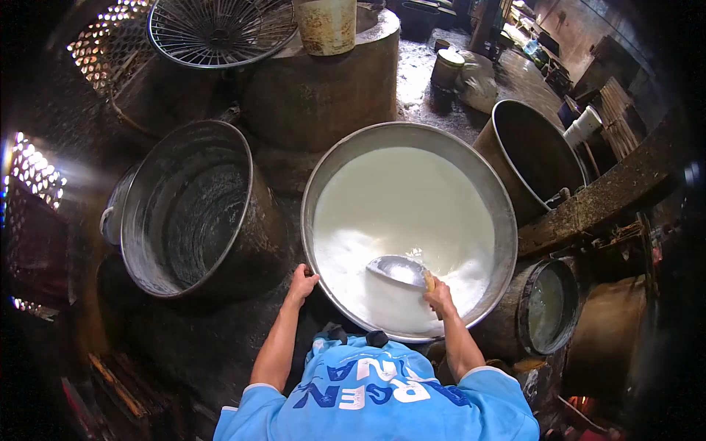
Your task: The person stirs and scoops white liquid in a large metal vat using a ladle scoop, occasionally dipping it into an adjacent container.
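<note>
In front of me stands a wide metal vat (509, 213) filled with milky white liquid (401, 195). My right hand (441, 297) is closed around the light-coloured handle of a metal scoop (398, 269). The scoop's bowl lies at the surface of the liquid, in the near part of the vat. Foam or pale froth shows around it. My left hand (302, 282) grips the vat's rim at the near left, its fingers curled over the edge.
A large metal pot (246, 191) stands to the left, a deep open drum (507, 165) at the back right. Nearer right sits a barrel (523, 309) holding cloudy liquid. Behind, a round stove-like block (323, 92) carries a stained bucket (326, 29) and a wire rack (220, 33). A beam (588, 213) crosses at right.
</note>
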`<state>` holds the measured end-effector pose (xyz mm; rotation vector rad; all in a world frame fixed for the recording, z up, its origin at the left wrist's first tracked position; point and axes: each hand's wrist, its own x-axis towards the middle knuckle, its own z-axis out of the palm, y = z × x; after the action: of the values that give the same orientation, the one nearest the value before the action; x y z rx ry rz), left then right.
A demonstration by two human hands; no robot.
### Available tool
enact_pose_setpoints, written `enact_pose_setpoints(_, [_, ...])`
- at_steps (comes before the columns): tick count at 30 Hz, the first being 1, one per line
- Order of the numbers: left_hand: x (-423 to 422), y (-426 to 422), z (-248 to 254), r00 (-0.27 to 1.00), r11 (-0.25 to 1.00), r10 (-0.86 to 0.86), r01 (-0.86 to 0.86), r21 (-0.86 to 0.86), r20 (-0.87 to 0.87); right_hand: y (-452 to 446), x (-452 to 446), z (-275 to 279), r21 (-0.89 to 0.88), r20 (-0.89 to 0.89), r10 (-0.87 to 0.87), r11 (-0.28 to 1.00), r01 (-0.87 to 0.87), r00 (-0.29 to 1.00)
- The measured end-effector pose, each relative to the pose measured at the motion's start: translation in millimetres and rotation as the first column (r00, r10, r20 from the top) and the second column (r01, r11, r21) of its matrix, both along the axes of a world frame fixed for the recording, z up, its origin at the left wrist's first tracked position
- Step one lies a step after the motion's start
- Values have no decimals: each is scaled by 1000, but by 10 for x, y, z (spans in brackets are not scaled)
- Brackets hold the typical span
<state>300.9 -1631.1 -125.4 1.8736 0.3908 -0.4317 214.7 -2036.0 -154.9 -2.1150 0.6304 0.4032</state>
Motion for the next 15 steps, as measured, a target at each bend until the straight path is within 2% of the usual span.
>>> enact_pose_setpoints(2, [7,3,59,1000,1000,-19,19,-14,12,245,-81,135,35,-4,20,999,-20,1000])
enact_pose_setpoints(5, [22,77,-119,1000,995,-27,29,-93,15,542,-181,303,22,-45,34,999,-33,998])
enact_pose_setpoints(9, [60,128,-132,998,992,-69,69,-106,2,750,-172,788,104,-77,46,994,-38,996])
enact_pose_setpoints(11, [68,139,-167,998,986,-65,61,-154,-17,733,-34,1132,108,-69,105,989,-98,992])
enact_pose_setpoints(15, [91,141,32,991,986,-117,108,-126,-59,741,562,1927,54,7,274,960,-274,962])
